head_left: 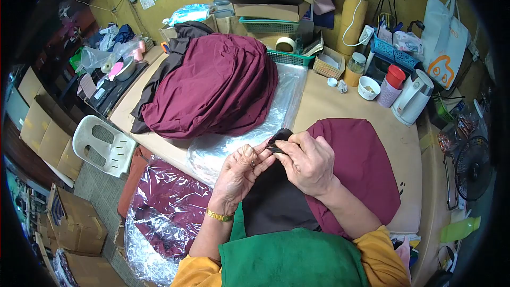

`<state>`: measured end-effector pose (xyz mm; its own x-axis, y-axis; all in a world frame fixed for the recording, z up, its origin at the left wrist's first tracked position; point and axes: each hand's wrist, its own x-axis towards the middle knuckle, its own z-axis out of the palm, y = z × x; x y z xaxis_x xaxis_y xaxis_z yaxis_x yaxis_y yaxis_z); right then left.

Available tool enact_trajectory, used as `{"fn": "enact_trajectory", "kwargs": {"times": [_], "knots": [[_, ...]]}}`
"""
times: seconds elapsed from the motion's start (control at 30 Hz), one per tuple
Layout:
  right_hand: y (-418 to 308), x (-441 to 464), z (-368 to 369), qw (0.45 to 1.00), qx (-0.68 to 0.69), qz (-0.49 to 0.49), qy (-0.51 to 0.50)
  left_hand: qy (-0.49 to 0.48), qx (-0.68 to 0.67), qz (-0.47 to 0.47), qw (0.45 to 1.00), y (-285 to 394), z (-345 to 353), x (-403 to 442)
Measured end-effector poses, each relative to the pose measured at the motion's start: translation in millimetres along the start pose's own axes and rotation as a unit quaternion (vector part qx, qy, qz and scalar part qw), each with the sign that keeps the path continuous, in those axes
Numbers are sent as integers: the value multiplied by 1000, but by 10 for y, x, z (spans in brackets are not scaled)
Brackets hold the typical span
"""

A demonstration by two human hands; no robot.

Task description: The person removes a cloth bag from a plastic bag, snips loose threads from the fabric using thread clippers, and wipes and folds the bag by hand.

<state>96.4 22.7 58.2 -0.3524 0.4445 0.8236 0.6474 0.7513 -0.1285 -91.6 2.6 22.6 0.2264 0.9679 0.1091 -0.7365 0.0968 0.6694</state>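
Observation:
Black fabric (pixel 276 202) lies in front of the green apron, beside and partly under a maroon cloth (pixel 353 154). My right hand (pixel 308 165) is closed on the gathered upper end of the black fabric. Just left of it, my left hand (pixel 244 170) has its thumb and fingers pressed together near the same end; what lies between them is too small to make out. A large heap of maroon fabric (pixel 218 85) with dark fabric along its left side rests further back on the table.
Clear plastic (pixel 287 93) lies beside the heap, and plastic-wrapped maroon fabric (pixel 170 207) is at lower left. A kettle (pixel 413 97), a red-lidded container (pixel 391 85) and a white bowl (pixel 368 88) stand back right. A white chair (pixel 103 146) is left.

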Motion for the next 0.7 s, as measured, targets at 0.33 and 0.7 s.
{"fn": "enact_trajectory", "kwargs": {"times": [0.33,0.7], "knots": [[42,22,60,983,154,97,-3,-4,25,-10,1000,28,111,-110],[414,-98,305,888,347,276,-122,113,438,124,883,78,-204,75]]}}
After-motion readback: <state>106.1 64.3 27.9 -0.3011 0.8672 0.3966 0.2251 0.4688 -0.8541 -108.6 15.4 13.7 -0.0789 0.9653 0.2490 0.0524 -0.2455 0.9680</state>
